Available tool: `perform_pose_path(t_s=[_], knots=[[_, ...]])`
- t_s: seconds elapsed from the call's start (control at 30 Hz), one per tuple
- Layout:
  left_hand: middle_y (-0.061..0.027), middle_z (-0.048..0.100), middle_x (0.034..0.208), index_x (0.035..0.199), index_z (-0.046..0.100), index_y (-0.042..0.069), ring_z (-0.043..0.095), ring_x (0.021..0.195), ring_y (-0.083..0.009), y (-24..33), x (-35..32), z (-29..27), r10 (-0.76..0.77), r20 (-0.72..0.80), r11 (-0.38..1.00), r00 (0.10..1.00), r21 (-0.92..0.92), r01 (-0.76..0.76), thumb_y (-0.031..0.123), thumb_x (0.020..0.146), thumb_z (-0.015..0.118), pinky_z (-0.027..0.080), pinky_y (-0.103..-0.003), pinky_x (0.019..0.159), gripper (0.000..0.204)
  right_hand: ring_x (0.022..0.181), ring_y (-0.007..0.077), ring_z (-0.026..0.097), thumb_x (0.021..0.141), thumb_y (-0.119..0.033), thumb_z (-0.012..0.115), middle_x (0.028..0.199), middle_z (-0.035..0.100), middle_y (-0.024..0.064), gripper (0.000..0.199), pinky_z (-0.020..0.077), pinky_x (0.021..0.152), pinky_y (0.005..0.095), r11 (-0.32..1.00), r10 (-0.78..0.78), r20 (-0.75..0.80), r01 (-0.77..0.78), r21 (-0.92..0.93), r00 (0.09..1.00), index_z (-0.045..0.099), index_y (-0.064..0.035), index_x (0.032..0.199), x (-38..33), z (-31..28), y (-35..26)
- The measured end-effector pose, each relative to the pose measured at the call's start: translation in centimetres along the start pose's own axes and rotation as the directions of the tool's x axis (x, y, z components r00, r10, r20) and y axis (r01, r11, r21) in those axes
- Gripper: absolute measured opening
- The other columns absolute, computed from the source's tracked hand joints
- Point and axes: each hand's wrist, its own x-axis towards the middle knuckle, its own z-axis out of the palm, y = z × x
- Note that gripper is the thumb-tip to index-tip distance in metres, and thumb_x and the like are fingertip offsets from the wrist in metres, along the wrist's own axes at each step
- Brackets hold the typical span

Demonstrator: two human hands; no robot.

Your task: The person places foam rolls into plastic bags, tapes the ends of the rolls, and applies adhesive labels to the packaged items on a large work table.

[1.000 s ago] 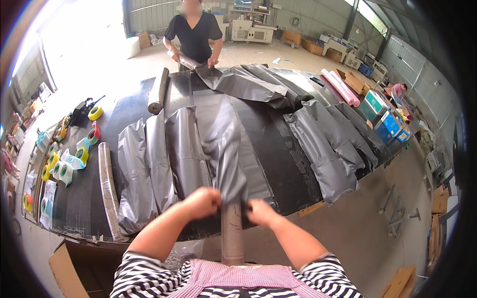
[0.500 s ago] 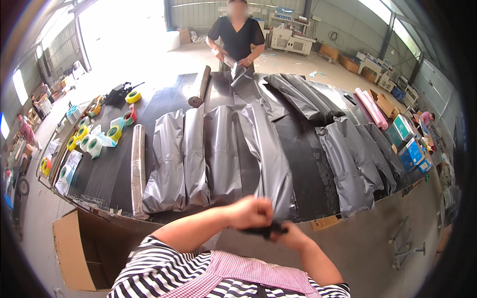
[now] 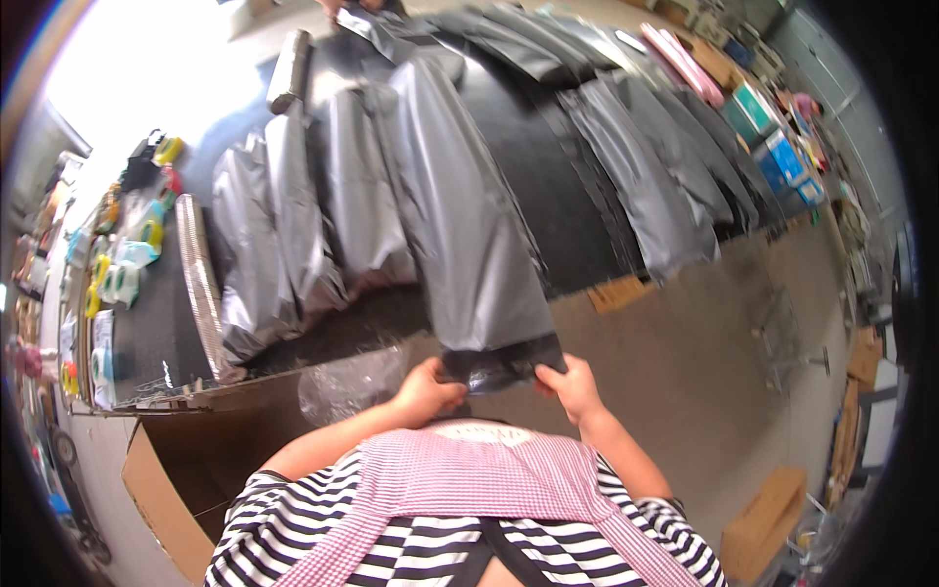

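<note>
A long grey plastic bag (image 3: 460, 215) runs from the far end of the black table (image 3: 567, 186) toward me and hangs over its near edge. My left hand (image 3: 425, 391) grips the bag's near left corner. My right hand (image 3: 572, 386) grips its near right corner, and the dark end of the bag is stretched flat between them. Several more grey plastic bags (image 3: 284, 235) lie side by side on the table to the left and right. Another person's hands (image 3: 357, 8) show at the far end of the table, at the top edge of the view.
A ribbed silver hose (image 3: 201, 284) lies along the table's left part. Coloured tape rolls (image 3: 127, 264) crowd the left edge. A dark roll (image 3: 289, 73) rests at the far left. An open cardboard box (image 3: 186, 470) stands below the table. Coloured boxes (image 3: 773, 137) sit at right.
The view has tilted down and closer to the table. My hands, close together before, have spread apart and now hold the bag's end stretched between them.
</note>
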Motion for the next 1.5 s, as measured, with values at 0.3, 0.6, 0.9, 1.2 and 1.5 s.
perform_pose_path(t_s=[0.3, 0.6, 0.9, 1.2, 1.5], knots=[[-0.0105, 0.053, 0.073, 0.084, 0.056, 0.007, 0.055, 0.068, -0.0314, 4.2, -1.5, 0.5, 0.872, 0.241, 0.135, 0.426, 0.718, -0.683, 0.018, 0.071, 0.086, 0.045, -0.040, 0.060, 0.035, 0.082, 0.0119, 0.065, 0.098, -0.010, 0.060, 0.091, 0.071, 0.0039, 0.015, 0.0520, 0.074, 0.0275, 0.996, -0.091, 0.167, 0.092, 0.004, 0.982, 0.070, -0.0003, 0.103, -2.0, -2.5, -0.5], [-0.0070, 0.065, 0.089, 0.097, 0.070, 0.008, 0.067, 0.084, -0.0284, 6.3, 2.6, 8.4, 0.691, 0.539, 0.149, 0.482, 0.545, -0.825, 0.012, 0.083, 0.075, 0.056, -0.038, 0.072, 0.015, 0.072, 0.0307, 0.060, 0.094, -0.010, 0.052, 0.079, 0.061, 0.0176, 0.017, 0.0493, 0.068, 0.0366, 0.652, -0.427, 0.304, 0.523, -0.549, 0.852, 0.060, 0.0006, 0.084, -2.3, -1.0, -4.4], [-0.0089, 0.066, 0.094, 0.098, 0.055, 0.005, 0.063, 0.089, -0.0175, 2.7, 0.4, 0.3, 0.449, 0.457, 0.878, 0.768, -0.386, -0.284, 0.012, 0.102, 0.058, 0.051, -0.036, 0.087, 0.009, 0.084, 0.0180, 0.063, 0.096, -0.010, 0.050, 0.094, 0.071, 0.0084, 0.024, 0.0502, 0.080, 0.0323, 0.949, -0.220, 0.365, 0.285, -0.134, 0.905, 0.070, 0.0015, 0.102, -0.8, -3.3, -1.4], [-0.0121, 0.064, 0.126, 0.109, 0.068, 0.010, 0.065, 0.104, -0.0304, -5.6, -6.9, -15.7, 0.492, 0.055, -0.066, 0.869, 0.997, -0.026, 0.017, 0.086, 0.068, 0.052, -0.042, 0.087, 0.024, 0.100, 0.0217, 0.068, 0.086, 0.000, 0.068, 0.108, 0.071, 0.0107, 0.034, 0.0517, 0.093, 0.0367, 0.591, -0.640, 0.097, 0.569, -0.572, 0.762, 0.066, -0.0023, 0.119, 6.2, -7.1, -3.6], [-0.0050, 0.065, 0.116, 0.108, 0.066, 0.011, 0.062, 0.103, -0.0272, 5.6, 5.6, -7.9, 0.820, 0.430, -0.159, 0.377, 0.805, -0.572, 0.007, 0.074, 0.069, 0.047, -0.042, 0.092, 0.035, 0.118, 0.0304, 0.059, 0.080, -0.003, 0.064, 0.131, 0.058, 0.0114, 0.028, 0.0493, 0.098, 0.0409, -0.305, -0.705, 0.672, 0.758, -0.577, 0.228, 0.053, -0.0105, 0.105, 16.7, -2.3, -9.7]])
